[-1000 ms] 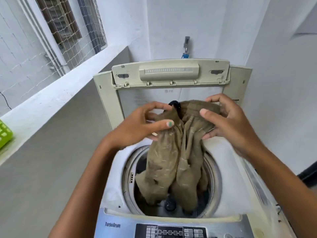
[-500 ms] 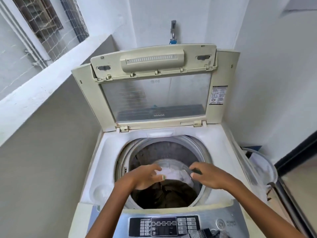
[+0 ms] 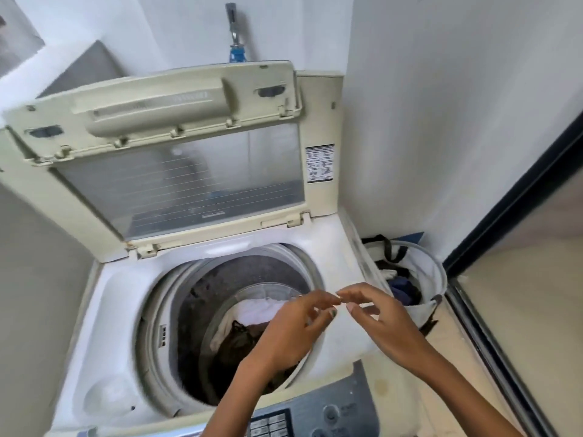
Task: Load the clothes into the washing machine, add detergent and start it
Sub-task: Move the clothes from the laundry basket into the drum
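Observation:
The top-loading washing machine [image 3: 104, 298] stands with its cream lid [image 3: 176, 171] raised. Inside the drum lie a brown garment [image 3: 236, 342] and a white cloth [image 3: 258, 310]. My left hand [image 3: 293, 329] hovers over the drum's right side, fingers apart and empty. My right hand [image 3: 381, 316] is just right of it, above the machine's top, also empty, fingertips nearly touching the left hand's. A white laundry basket [image 3: 435, 279] with dark clothes [image 3: 405, 290] sits on the floor to the right of the machine. No detergent is visible.
The control panel [image 3: 315, 417] runs along the machine's front edge. A tap with a blue fitting [image 3: 236, 52] is on the wall behind. A dark-framed sliding door [image 3: 504, 279] stands at the right, close to the basket. A grey wall borders the left.
The brown garment, held up in both hands a second ago, now lies in the drum. Both hands have let go and risen out of the drum, shifting right. The view turned toward the basket.

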